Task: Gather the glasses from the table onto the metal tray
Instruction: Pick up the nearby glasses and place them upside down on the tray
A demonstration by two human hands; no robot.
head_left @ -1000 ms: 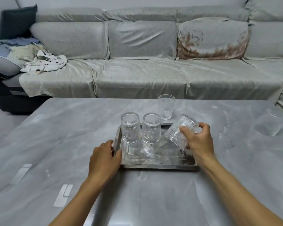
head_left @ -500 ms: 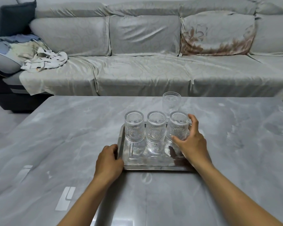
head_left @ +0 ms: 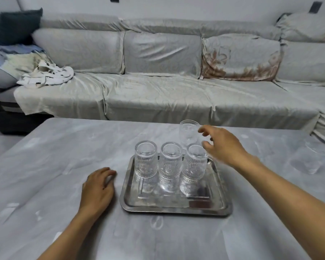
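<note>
A metal tray (head_left: pixel 174 206) lies on the grey table. Three ribbed clear glasses stand upright in a row on it: left glass (head_left: pixel 146 162), middle glass (head_left: pixel 170 164), right glass (head_left: pixel 195 165). A fourth ribbed glass (head_left: pixel 188 133) stands on the table just behind the tray. My right hand (head_left: pixel 223 144) hovers at that fourth glass with fingers spread, close to its right side, not closed around it. My left hand (head_left: pixel 98 188) rests palm down on the table, just left of the tray and apart from it.
Another clear glass (head_left: pixel 312 159) stands on the table at the far right. A grey sofa (head_left: pixel 158 91) runs along the far side of the table, with a crumpled white cloth (head_left: pixel 47 76) on its left end.
My right hand set the third glass upright on the tray, let go, and moved back toward the glass behind the tray. My left hand came off the tray's edge.
</note>
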